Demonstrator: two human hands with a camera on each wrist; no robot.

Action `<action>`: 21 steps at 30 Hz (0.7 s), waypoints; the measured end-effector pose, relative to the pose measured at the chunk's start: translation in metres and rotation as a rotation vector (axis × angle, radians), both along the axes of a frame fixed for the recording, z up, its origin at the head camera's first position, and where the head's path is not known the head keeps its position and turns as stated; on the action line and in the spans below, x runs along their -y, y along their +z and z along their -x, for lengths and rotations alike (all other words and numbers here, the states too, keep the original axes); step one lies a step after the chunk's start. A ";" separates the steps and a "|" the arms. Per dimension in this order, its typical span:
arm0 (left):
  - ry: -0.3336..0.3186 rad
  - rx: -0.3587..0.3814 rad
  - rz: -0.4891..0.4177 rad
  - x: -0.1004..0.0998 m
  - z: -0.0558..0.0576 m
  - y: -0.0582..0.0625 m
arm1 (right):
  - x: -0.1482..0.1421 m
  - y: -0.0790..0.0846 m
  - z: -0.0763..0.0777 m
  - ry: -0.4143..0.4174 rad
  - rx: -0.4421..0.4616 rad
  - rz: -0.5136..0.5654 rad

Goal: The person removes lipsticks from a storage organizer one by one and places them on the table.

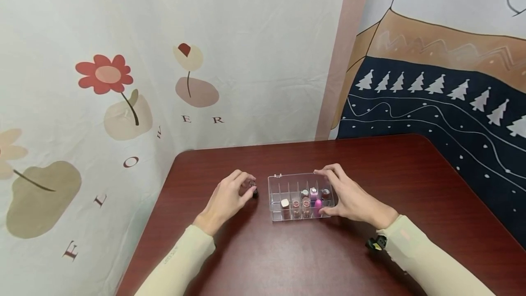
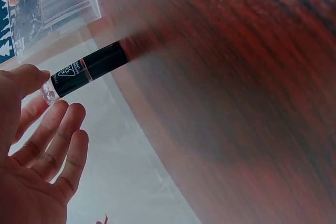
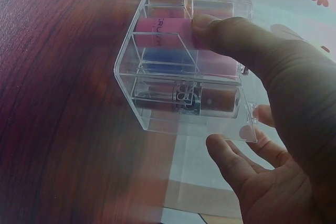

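Left of the box, my left hand (image 1: 226,198) pinches a black lipstick tube (image 2: 89,70) by its clear end, between thumb and fingertips. The tube's black end points down at the table; whether it touches is hard to tell. My right hand (image 1: 349,195) holds the right end of a clear divided organizer box (image 1: 276,216), thumb at the front and fingers at the back. In the right wrist view the thumb rests against a pink lipstick tube (image 3: 165,33). Several lipsticks stand in the compartments, including a white-capped one (image 1: 285,203). The left compartments show no tubes.
The box stands on a dark red wooden table (image 1: 263,259). Behind hangs a pale curtain (image 1: 263,58) with flower prints, and a dark blue cloth (image 1: 411,108) with tree prints is at the right. A black wrist device (image 1: 376,243) sits at the right cuff.
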State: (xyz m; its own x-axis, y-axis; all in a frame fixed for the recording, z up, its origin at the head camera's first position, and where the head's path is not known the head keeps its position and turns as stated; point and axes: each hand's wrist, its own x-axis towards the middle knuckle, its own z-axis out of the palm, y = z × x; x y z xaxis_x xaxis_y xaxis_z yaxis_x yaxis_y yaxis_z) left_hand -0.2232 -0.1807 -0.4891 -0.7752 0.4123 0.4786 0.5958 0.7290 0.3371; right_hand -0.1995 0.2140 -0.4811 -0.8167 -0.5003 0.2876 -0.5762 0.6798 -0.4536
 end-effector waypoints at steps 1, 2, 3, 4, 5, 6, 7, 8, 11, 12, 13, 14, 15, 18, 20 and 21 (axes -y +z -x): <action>0.003 -0.005 0.000 0.000 0.000 0.000 | 0.000 0.000 0.000 0.000 0.002 0.001; 0.006 -0.014 0.002 0.000 -0.001 0.000 | 0.000 0.000 0.000 0.000 0.005 0.001; 0.011 -0.021 0.006 0.000 -0.001 0.000 | 0.000 0.000 0.000 0.000 0.006 0.002; 0.016 -0.029 0.009 0.000 -0.001 0.000 | 0.000 0.000 0.000 0.000 0.007 0.002; 0.022 -0.035 0.016 0.000 -0.002 0.001 | 0.000 0.000 -0.001 0.000 0.007 0.003; 0.028 -0.044 0.022 -0.001 -0.002 0.001 | -0.001 0.000 -0.001 -0.001 0.006 0.003; 0.032 -0.053 0.028 -0.001 -0.002 0.001 | -0.001 0.000 -0.001 0.000 0.005 0.004; 0.036 -0.060 0.034 -0.001 -0.002 0.002 | -0.001 0.000 -0.001 -0.001 0.004 0.004; 0.034 -0.083 0.039 -0.002 -0.003 0.003 | -0.001 -0.001 -0.001 -0.001 -0.003 0.003; 0.030 -0.093 0.035 -0.002 -0.003 0.003 | -0.001 -0.001 -0.001 -0.001 -0.004 0.003; 0.025 -0.104 0.032 -0.002 -0.004 0.003 | -0.001 -0.001 -0.001 0.000 -0.005 0.005; 0.018 -0.117 0.026 -0.002 -0.004 0.004 | -0.001 -0.001 -0.001 0.000 -0.006 0.004; 0.011 -0.131 0.019 -0.003 -0.004 0.004 | -0.001 -0.001 -0.001 0.000 -0.006 0.004; -0.004 -0.168 0.010 -0.005 -0.006 0.006 | -0.001 -0.001 -0.001 0.001 0.001 0.008; -0.021 -0.188 0.009 -0.008 -0.007 0.007 | -0.002 -0.001 0.000 0.000 0.006 0.009; -0.028 -0.196 0.010 -0.009 -0.008 0.008 | -0.002 -0.001 0.000 -0.001 0.009 0.008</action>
State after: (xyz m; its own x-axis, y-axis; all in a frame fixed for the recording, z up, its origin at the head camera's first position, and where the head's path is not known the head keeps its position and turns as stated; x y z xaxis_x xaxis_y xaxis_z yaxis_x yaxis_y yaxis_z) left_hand -0.2149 -0.1717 -0.4807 -0.6562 0.4376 0.6147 0.6690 0.7142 0.2058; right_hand -0.1992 0.2156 -0.4825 -0.8198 -0.4971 0.2843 -0.5714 0.6765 -0.4646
